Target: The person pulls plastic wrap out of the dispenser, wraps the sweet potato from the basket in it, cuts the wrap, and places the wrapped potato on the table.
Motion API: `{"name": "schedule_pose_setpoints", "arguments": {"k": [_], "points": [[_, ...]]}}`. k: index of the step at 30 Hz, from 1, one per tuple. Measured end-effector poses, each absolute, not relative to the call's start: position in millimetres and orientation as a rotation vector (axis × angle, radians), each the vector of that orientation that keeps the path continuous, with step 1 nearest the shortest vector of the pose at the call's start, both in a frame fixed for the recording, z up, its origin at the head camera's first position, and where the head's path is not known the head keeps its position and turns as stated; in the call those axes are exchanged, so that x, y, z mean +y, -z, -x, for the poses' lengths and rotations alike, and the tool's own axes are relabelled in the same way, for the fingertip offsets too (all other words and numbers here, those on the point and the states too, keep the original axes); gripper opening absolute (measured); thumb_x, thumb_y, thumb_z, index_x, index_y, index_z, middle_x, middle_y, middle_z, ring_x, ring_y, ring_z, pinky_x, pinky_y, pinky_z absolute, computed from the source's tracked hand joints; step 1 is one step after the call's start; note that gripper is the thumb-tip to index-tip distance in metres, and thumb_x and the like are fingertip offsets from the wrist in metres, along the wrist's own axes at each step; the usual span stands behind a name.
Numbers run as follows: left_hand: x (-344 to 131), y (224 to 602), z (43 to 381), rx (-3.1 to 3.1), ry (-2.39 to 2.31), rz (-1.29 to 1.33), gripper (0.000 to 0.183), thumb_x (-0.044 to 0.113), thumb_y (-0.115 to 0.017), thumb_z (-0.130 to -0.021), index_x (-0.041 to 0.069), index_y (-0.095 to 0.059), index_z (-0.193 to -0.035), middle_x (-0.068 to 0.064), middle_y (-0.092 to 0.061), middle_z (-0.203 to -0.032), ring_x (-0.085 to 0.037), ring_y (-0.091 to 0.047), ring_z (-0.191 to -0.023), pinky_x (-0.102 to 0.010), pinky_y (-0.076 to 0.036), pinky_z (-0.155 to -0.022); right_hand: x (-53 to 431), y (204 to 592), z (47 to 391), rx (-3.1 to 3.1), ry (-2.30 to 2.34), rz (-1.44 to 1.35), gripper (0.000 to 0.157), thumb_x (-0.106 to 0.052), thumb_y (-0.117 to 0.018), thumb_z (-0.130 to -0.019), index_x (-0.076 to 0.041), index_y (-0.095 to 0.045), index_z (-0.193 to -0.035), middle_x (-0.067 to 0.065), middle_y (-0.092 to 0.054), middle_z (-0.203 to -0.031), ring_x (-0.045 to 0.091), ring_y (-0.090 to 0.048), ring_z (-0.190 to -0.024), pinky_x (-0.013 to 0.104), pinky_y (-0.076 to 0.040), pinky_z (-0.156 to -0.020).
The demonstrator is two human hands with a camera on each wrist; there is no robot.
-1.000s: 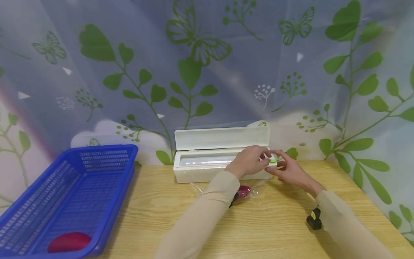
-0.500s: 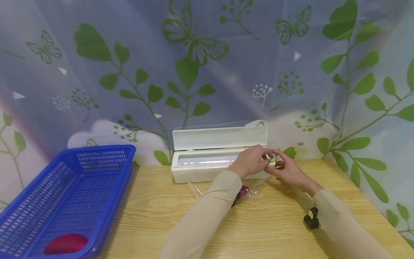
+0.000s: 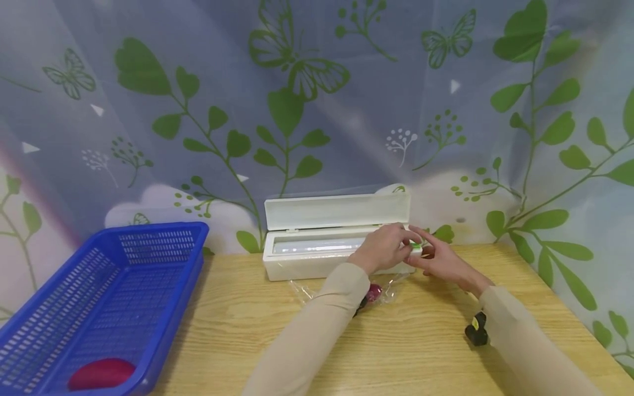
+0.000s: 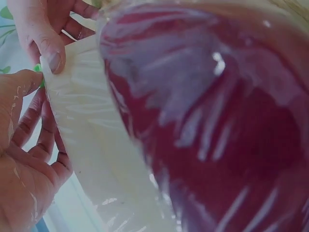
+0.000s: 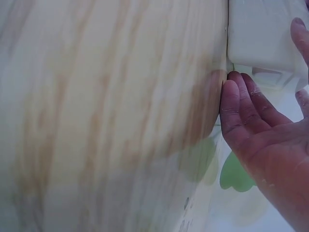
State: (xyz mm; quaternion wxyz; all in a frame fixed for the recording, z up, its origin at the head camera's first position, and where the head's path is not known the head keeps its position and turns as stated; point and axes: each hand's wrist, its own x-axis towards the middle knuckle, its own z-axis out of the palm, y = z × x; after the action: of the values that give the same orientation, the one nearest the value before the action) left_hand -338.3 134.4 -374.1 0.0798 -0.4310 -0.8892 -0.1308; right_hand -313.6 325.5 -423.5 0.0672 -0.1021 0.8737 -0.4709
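Note:
A long white cling film dispenser stands against the wall with its lid raised, a roll of film inside. At its right end my left hand has its thumb and finger at the small green slider. My right hand holds that same end, thumb in front and fingers round the side. Clear film hangs from the front onto the table. Under it lies a smooth dark red, rounded thing, partly hidden in the head view by my left forearm; its kind is unclear.
On the left stands a blue plastic basket with a red rounded thing in its near corner. A patterned curtain rises behind the wooden table. A black wrist camera sits at my right cuff.
The head view has shifted slightly. Both hands stay at the dispenser's right end, with only small finger movements; the right index finger is a little higher.

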Motion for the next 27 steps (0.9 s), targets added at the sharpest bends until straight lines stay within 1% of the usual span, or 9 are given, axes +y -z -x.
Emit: {"name": "schedule_pose_setpoints", "arguments": {"k": [4, 7, 11, 14, 17, 20, 24, 27], "points": [[132.1, 373.6, 336.5, -2.620, 0.270, 1.283, 0.031, 0.022, -0.054, -0.094, 0.029, -0.064, -0.122, 0.007, -0.061, -0.104, -0.005, -0.054, -0.085, -0.017, -0.046, -0.068, 325.4, 423.6, 315.2, 2.620, 1.437, 0.315, 0.083, -0.037, -0.066, -0.088, -0.034, -0.013, -0.151, 0.018, -0.065, -0.109, 0.025, -0.063, -0.094, 0.036, -0.054, -0.066], [130.1, 375.0, 335.8, -2.561, 0.137, 1.271, 0.031, 0.023, -0.053, -0.095, 0.032, -0.063, -0.123, 0.007, -0.061, -0.105, -0.006, -0.056, -0.084, -0.019, -0.049, -0.067, 325.0, 424.0, 315.9, 2.624, 1.436, 0.315, 0.084, -0.037, -0.067, -0.087, -0.033, -0.013, -0.152, 0.018, -0.066, -0.108, 0.025, -0.064, -0.092, 0.036, -0.054, -0.065], [126.6, 378.1, 335.8, -2.439, -0.033, 1.251, 0.027, 0.026, -0.050, -0.097, 0.036, -0.064, -0.118, 0.007, -0.063, -0.105, -0.007, -0.060, -0.085, -0.022, -0.053, -0.068, 325.0, 424.7, 316.1, 2.638, 1.418, 0.309, 0.085, -0.038, -0.067, -0.086, -0.034, -0.013, -0.151, 0.017, -0.066, -0.107, 0.023, -0.064, -0.089, 0.037, -0.054, -0.064], [124.8, 381.5, 335.9, -2.366, -0.096, 1.242, 0.021, 0.029, -0.049, -0.098, 0.035, -0.063, -0.112, 0.007, -0.064, -0.104, -0.009, -0.062, -0.087, -0.024, -0.055, -0.068, 325.6, 425.6, 316.6, 2.655, 1.403, 0.317, 0.085, -0.039, -0.067, -0.086, -0.033, -0.013, -0.151, 0.018, -0.066, -0.107, 0.023, -0.064, -0.086, 0.038, -0.054, -0.062], [123.8, 384.9, 335.8, -2.343, -0.120, 1.230, 0.017, 0.032, -0.048, -0.098, 0.033, -0.062, -0.109, 0.008, -0.064, -0.104, -0.009, -0.063, -0.088, -0.025, -0.055, -0.069, 325.3, 425.3, 316.6, 2.706, 1.356, 0.329, 0.086, -0.041, -0.068, -0.085, -0.030, -0.016, -0.151, 0.019, -0.066, -0.105, 0.024, -0.065, -0.082, 0.037, -0.054, -0.062], [123.1, 386.7, 335.6, -2.336, -0.133, 1.222, 0.017, 0.034, -0.048, -0.098, 0.032, -0.060, -0.110, 0.008, -0.064, -0.105, -0.009, -0.063, -0.089, -0.025, -0.055, -0.070, 325.2, 423.6, 316.4, 2.795, 1.249, 0.348, 0.086, -0.045, -0.068, -0.084, -0.027, -0.018, -0.151, 0.020, -0.067, -0.104, 0.025, -0.066, -0.085, 0.035, -0.053, -0.065], [123.7, 386.9, 335.8, -2.321, -0.159, 1.207, 0.018, 0.034, -0.048, -0.098, 0.033, -0.060, -0.111, 0.009, -0.064, -0.106, -0.009, -0.063, -0.087, -0.025, -0.055, -0.070, 325.9, 422.0, 317.3, 2.879, 1.143, 0.343, 0.084, -0.051, -0.067, -0.083, -0.029, -0.021, -0.150, 0.016, -0.068, -0.102, 0.024, -0.065, -0.094, 0.032, -0.051, -0.069], [124.1, 385.9, 335.2, -2.325, -0.182, 1.194, 0.019, 0.035, -0.047, -0.098, 0.034, -0.059, -0.113, 0.010, -0.064, -0.106, -0.008, -0.063, -0.086, -0.025, -0.055, -0.070, 326.9, 422.4, 318.5, 2.889, 1.130, 0.330, 0.083, -0.052, -0.067, -0.082, -0.032, -0.022, -0.149, 0.014, -0.068, -0.099, 0.024, -0.065, -0.094, 0.031, -0.051, -0.069]]}}
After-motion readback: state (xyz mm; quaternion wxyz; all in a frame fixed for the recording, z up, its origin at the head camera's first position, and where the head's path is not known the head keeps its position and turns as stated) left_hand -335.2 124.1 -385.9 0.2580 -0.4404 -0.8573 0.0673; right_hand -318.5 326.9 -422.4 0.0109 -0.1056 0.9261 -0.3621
